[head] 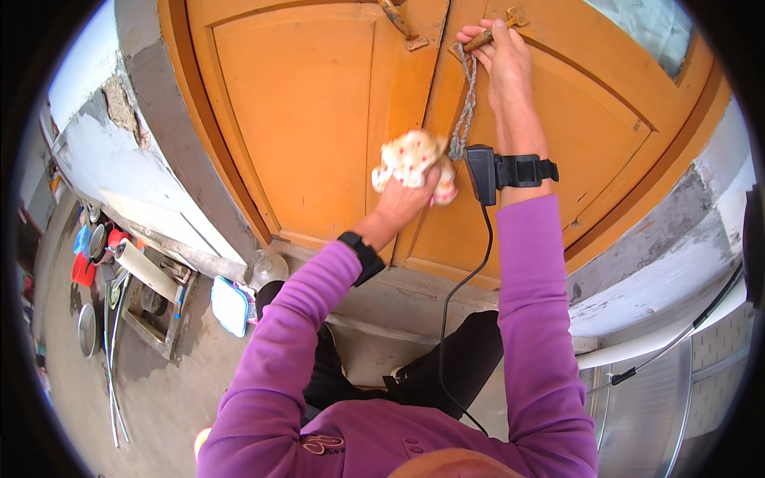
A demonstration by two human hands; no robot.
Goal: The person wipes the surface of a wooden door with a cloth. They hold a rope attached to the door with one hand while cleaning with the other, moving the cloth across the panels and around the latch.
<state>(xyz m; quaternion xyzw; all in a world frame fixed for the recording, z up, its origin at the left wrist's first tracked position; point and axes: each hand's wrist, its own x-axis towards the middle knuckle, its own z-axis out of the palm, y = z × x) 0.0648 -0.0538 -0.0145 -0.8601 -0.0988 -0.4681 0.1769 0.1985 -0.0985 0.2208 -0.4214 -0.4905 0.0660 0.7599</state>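
A crumpled white cloth with red and pink spots point(412, 158) is bunched in my left hand point(403, 200), which is slightly blurred, in front of the orange wooden double doors point(293, 119). Whether the cloth touches the wood I cannot tell. Higher up, my right hand point(508, 57) has its thumb and fingers around the worn metal pull handle point(480, 40) of the right door. From that handle hangs a grey braided cord point(466, 113), its lower end near the cloth. The left door bears a matching handle point(397, 21). Both doors appear closed.
A stone step point(382, 293) lies below the doors. At left on the concrete floor are a glass jar point(267, 269), a blue-rimmed lid point(229, 306), a wooden frame point(158, 334), a red bucket point(83, 270) and a metal basin point(89, 330). A black cable point(445, 334) runs from my right wrist.
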